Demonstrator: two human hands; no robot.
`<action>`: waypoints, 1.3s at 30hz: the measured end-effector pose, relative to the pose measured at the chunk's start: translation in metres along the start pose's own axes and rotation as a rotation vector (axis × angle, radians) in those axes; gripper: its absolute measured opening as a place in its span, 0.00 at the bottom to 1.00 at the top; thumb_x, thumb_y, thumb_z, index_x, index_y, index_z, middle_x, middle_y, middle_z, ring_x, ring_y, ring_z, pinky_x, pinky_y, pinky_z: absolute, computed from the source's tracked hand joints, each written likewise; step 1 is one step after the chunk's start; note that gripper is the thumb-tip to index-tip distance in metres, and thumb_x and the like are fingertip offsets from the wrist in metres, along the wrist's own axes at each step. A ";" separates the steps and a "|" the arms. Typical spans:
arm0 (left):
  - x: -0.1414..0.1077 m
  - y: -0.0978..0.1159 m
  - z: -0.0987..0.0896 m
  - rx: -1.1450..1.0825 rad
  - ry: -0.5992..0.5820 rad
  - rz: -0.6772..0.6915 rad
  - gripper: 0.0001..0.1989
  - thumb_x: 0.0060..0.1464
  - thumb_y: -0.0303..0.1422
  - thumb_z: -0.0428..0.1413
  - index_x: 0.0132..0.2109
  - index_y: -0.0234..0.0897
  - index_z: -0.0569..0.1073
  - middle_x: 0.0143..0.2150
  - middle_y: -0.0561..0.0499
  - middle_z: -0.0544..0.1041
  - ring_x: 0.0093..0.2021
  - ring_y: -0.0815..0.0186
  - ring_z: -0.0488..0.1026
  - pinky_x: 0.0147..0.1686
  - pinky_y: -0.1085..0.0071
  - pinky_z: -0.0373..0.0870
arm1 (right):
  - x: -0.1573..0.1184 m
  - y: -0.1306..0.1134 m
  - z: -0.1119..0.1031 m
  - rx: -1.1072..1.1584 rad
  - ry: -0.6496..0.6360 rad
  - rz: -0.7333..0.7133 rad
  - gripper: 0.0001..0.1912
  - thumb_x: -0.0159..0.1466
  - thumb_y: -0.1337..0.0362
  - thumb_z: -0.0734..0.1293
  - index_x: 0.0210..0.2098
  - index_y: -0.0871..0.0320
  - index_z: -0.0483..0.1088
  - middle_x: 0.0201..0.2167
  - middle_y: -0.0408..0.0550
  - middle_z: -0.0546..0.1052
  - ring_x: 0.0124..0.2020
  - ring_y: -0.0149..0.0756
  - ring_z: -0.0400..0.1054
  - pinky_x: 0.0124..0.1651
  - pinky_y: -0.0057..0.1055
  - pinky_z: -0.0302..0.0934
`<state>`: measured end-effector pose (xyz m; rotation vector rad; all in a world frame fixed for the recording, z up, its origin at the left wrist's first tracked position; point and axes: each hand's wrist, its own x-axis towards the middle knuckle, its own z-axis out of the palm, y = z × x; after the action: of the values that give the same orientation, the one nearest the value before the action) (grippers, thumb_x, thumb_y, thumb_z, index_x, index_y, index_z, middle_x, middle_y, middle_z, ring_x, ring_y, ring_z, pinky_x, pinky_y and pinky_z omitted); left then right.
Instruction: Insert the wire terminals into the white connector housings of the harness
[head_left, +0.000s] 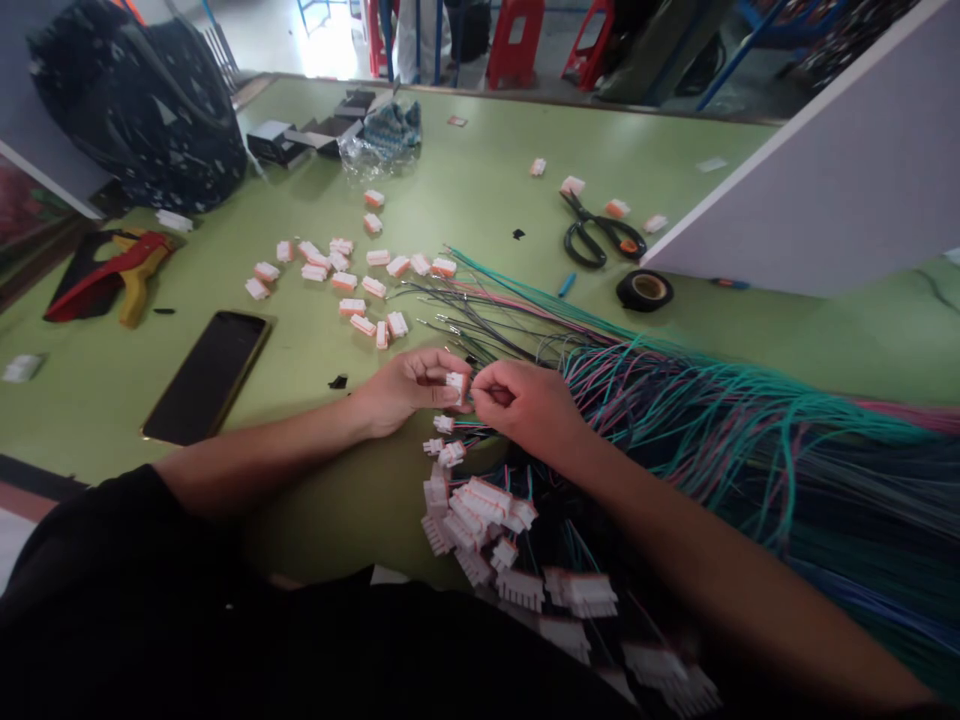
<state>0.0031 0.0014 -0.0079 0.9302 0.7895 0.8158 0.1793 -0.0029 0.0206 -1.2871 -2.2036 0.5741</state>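
Left hand (409, 390) first: its thumb and finger pinch a small white and orange block (455, 386). Right hand (529, 400) is just beside it, finger and thumb pressed together next to the block. I can't see well what is in that pinch. It looks to me like a wire end is being put into the block. That is a tiny job, so I think the next push needs to be slow and straight, with the block held firm.

Just below the hands are a few little blocks with wires (444, 425), and then a heap of white blocks (480, 505) near the person's black top (300, 640). By the right arm lies a big, messy bunch of wires (675, 370), green, pink and dark. The arm reaches across it, so I think a wire could snag there.

Past the hands, many loose blocks (344, 282) are spread over the green worktop (480, 190). Farther left are a phone (206, 378) and a red and yellow tool (112, 275). Over to the right are black scissors (587, 215), a roll of black tape (627, 292) and a tall pale board (817, 170), which blocks that side.
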 end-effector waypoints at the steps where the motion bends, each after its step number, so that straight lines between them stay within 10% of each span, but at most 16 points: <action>1: 0.000 0.000 0.000 0.008 -0.004 -0.002 0.12 0.39 0.26 0.64 0.34 0.33 0.72 0.27 0.55 0.75 0.29 0.71 0.73 0.37 0.71 0.72 | -0.001 0.000 0.002 -0.007 -0.006 -0.017 0.07 0.53 0.65 0.61 0.20 0.57 0.65 0.16 0.40 0.65 0.20 0.26 0.55 0.27 0.26 0.49; 11: -0.005 0.006 0.002 0.104 -0.086 -0.017 0.11 0.42 0.26 0.63 0.35 0.32 0.73 0.27 0.54 0.77 0.28 0.70 0.75 0.34 0.71 0.71 | 0.016 0.010 -0.027 0.169 -0.256 0.032 0.10 0.56 0.60 0.62 0.25 0.58 0.70 0.23 0.43 0.73 0.24 0.28 0.63 0.28 0.26 0.54; 15: -0.007 0.010 0.004 0.129 -0.138 -0.030 0.08 0.42 0.24 0.62 0.32 0.32 0.72 0.26 0.55 0.76 0.28 0.71 0.74 0.32 0.74 0.70 | 0.040 0.036 -0.049 -0.272 -0.053 0.190 0.08 0.56 0.65 0.60 0.29 0.58 0.72 0.24 0.47 0.75 0.25 0.32 0.65 0.28 0.29 0.53; 22: -0.005 0.008 0.001 0.088 -0.142 -0.064 0.10 0.41 0.26 0.63 0.33 0.33 0.72 0.27 0.55 0.76 0.27 0.72 0.74 0.31 0.74 0.70 | 0.055 0.050 -0.028 -0.784 -0.207 0.146 0.13 0.54 0.72 0.60 0.35 0.60 0.73 0.29 0.56 0.78 0.27 0.39 0.69 0.26 0.31 0.51; 32: -0.003 0.005 0.000 0.027 -0.121 -0.037 0.13 0.41 0.25 0.64 0.36 0.34 0.71 0.28 0.56 0.76 0.27 0.72 0.75 0.30 0.75 0.70 | 0.054 0.062 -0.045 -0.294 0.045 0.351 0.08 0.50 0.66 0.62 0.26 0.55 0.73 0.23 0.46 0.74 0.25 0.35 0.64 0.28 0.30 0.54; 39: -0.003 0.005 -0.001 0.041 -0.136 -0.025 0.13 0.42 0.26 0.64 0.37 0.34 0.71 0.27 0.56 0.76 0.27 0.72 0.74 0.30 0.75 0.70 | 0.060 0.050 -0.042 -0.075 0.053 0.200 0.13 0.54 0.64 0.62 0.37 0.58 0.75 0.21 0.42 0.71 0.22 0.29 0.60 0.27 0.28 0.53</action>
<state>-0.0002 0.0006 -0.0027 0.9996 0.6995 0.7093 0.2140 0.0768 0.0373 -1.5559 -2.0852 0.5302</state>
